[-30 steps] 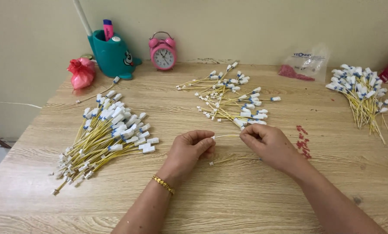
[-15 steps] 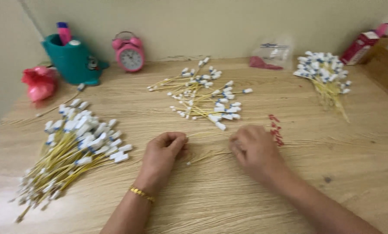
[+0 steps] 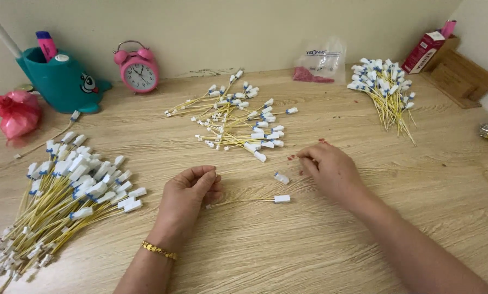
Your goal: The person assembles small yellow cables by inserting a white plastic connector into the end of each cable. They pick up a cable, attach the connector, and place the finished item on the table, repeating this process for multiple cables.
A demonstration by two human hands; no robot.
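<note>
Two bare hands worked low over the pale wood-grain tabletop. The left hand, a gold bracelet on its wrist, was curled narrow, thumb and fingers pinched near one end of a thin yellow wire with a white plastic connector; whether it truly gripped the wire tip could not be told. That wire lay flat on the tabletop between the hands, its connector end just below and left of the right hand. The right hand was loosely curled, fingertips down by small red bits on the wood, holding nothing that could be seen; a second white connector piece sat just beside it. A big pile of finished-looking yellow wires with white plugs lay at far left, a loose scattered heap of wires in the middle back, another bundle at back right. A teal pen holder, a pink alarm clock, a pink plastic bag, a clear pouch of red pieces and a red carton stood along the wall. Likely risks: the tiny red bits could scatter or roll if a fingertip brushed them, and the thin wire could slip from the pinch or drag the loose connector aside, since nothing pinned either down.
</note>
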